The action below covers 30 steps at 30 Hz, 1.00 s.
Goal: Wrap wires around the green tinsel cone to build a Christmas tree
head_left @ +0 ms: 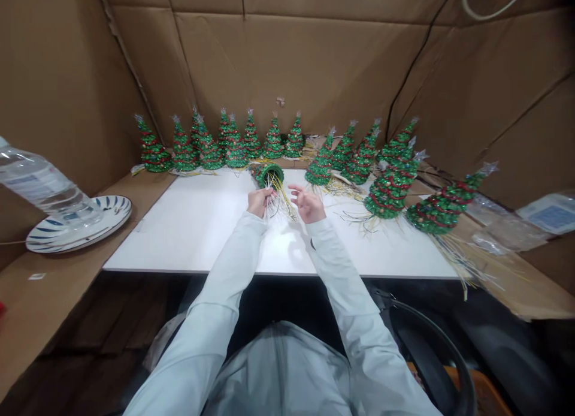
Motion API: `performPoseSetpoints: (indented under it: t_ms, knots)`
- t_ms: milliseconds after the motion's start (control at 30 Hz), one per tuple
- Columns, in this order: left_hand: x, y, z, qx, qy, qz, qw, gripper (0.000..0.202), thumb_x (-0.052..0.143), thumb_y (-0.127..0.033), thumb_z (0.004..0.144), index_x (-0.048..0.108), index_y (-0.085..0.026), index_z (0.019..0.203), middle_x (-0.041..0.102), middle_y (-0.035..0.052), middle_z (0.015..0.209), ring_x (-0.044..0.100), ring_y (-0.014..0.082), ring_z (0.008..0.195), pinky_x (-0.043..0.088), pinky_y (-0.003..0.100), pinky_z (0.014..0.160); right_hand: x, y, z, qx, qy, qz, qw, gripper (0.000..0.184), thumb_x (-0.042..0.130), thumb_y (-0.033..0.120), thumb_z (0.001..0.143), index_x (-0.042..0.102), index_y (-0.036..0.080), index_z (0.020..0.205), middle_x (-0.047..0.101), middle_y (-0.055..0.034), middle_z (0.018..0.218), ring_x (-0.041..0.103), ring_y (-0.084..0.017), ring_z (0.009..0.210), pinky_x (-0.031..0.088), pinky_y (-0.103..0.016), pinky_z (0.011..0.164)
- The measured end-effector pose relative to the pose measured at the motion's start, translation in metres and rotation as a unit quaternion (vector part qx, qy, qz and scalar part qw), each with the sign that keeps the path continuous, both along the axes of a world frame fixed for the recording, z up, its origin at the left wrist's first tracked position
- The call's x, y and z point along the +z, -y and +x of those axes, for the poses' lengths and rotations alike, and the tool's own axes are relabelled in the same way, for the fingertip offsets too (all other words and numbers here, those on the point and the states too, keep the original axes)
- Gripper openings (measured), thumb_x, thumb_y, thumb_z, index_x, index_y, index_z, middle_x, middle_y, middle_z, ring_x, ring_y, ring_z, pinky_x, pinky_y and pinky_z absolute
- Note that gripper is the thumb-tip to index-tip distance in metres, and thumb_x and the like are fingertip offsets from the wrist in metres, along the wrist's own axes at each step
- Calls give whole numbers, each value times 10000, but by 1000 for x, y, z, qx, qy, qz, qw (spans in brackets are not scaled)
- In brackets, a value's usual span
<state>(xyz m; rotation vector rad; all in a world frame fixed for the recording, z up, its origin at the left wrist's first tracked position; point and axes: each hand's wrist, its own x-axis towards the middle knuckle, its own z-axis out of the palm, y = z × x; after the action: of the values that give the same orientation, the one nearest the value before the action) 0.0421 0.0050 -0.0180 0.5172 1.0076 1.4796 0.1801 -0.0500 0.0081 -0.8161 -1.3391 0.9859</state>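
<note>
Left hand (259, 201) pinching wires (284, 198); right hand (309, 205), tipped tree's (259, 175) 4 o'clock, fingers spread. Tree likely light; grip rim (281, 172).

On white board (179, 236): tipped tree (257, 175) — top hidden behind own base; left hand (258, 202) covers part of white strands (271, 211). Left of board: bottle (38, 182) cut by picture edge, label print blurred; red thing (1, 309) mostly out of picture. Right of board: packet (550, 213), print too small. Below board, rightward: orange bin (485, 395) — cut by bottom edge.
</note>
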Motion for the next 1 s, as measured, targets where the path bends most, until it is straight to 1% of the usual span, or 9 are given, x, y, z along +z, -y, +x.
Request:
performPoseSetpoints:
  t_ms: [100,167,200,267,333,467,633,800,1000]
  knots:
    - [-1,-2,0,12,4,-4,1000,114,642,4,595,566,-80,608,581,31,528,583,116,531,502,261,639,-2,-2,6,-182,106,-7,978,136,502,295,650,581,185,630,562,-79,942,500,-198,862,412,-351,759]
    - [-1,-3,1,18,5,0,1000,117,643,9,592,565,-78,598,580,32,527,585,116,534,500,258,638,-4,-1,4,-285,227,40,930,203,527,257,670,618,191,839,513,-98,1052,465,-220,944,377,-382,824]
    - [-1,-3,1,19,5,3,1000,116,644,9,591,566,-76,593,580,33,526,584,115,530,498,254,634,-6,1,1,-302,281,72,908,233,530,244,688,620,194,897,492,-102,1091,440,-229,988,351,-395,863]
    - [-1,-2,1,14,2,4,1000,114,654,5,582,572,-74,589,581,34,523,582,115,525,491,248,619,-9,6,-10,-273,362,124,882,195,521,258,735,641,191,874,487,-99,1093,404,-233,1028,307,-402,917]
    - [0,-1,0,8,-4,5,1000,114,673,-14,571,581,-77,594,584,32,521,581,119,527,482,245,603,-12,11,-26,-218,417,138,871,187,521,309,761,663,191,734,491,-88,1086,370,-239,1056,284,-399,941]
    - [2,3,0,8,-6,18,1000,116,680,-38,575,574,-86,570,583,28,515,579,116,532,474,238,601,-15,16,-51,-176,471,57,862,259,541,387,749,677,195,639,454,-70,1189,293,-284,1101,287,-428,930]
    - [2,2,1,7,-15,14,1000,98,630,-7,608,577,-77,564,587,32,513,560,104,489,476,238,571,-13,11,-55,-169,483,-49,858,226,580,408,690,674,215,620,391,-35,1268,266,-313,1108,279,-465,932]
    - [0,-1,0,1,-9,20,1000,96,625,2,602,585,-78,568,588,32,508,562,104,487,478,230,557,-11,11,-55,-154,497,-77,850,160,621,353,613,668,205,653,333,-19,1312,245,-327,1133,251,-463,957]
    - [-1,-2,-2,-5,-4,22,1000,96,615,12,606,587,-75,576,595,36,529,568,105,500,489,242,593,-8,11,-60,-167,500,-96,844,178,619,272,578,648,210,742,362,-23,1294,268,-318,1133,256,-463,957]
